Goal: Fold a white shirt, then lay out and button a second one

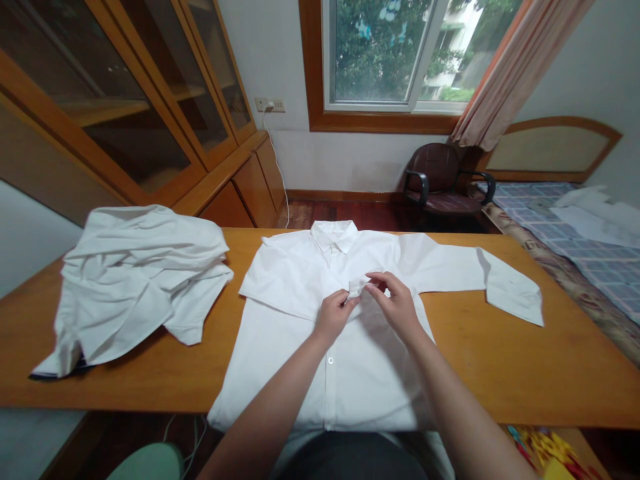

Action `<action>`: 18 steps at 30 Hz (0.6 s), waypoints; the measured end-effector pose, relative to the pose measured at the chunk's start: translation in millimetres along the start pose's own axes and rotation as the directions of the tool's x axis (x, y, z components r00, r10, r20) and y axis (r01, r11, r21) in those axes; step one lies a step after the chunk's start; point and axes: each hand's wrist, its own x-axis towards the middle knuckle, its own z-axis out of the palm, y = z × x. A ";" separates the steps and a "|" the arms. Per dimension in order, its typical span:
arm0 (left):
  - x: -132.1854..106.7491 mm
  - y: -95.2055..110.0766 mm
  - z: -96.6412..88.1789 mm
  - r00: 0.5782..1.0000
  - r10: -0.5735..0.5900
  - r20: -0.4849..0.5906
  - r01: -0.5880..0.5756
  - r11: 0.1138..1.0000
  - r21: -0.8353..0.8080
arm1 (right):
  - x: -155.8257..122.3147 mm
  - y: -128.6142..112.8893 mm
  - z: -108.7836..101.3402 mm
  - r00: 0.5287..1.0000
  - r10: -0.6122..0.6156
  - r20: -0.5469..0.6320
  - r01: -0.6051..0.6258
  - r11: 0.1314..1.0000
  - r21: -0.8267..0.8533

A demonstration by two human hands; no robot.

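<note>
A white button-up shirt (285,340) lies front up on the wooden table, its collar (334,235) pointing away from me. One sleeve is folded inward across the chest, and its cuff (357,287) sits between my hands. My left hand (335,313) pinches the near edge of this cuff, fingers closed. On the cuff's right side, my right hand (395,301) holds it between thumb and fingertips. The other sleeve (455,268) stretches out to the right, bent near its end. A round white button (331,361) shows on the front placket below my hands.
A loose heap of white clothing (140,273) lies on the table (500,373) at left. Beyond the table are a wooden cabinet (240,187), a dark armchair (440,177) and a bed (590,247). A green stool (150,463) stands below the near left edge.
</note>
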 end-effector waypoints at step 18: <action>-1.4 -4.7 -3.1 0.970 -0.217 -0.106 0.193 0.961 -0.200 | -1.4 15.6 0.2 0.992 0.038 -0.124 -0.038 0.999 -0.004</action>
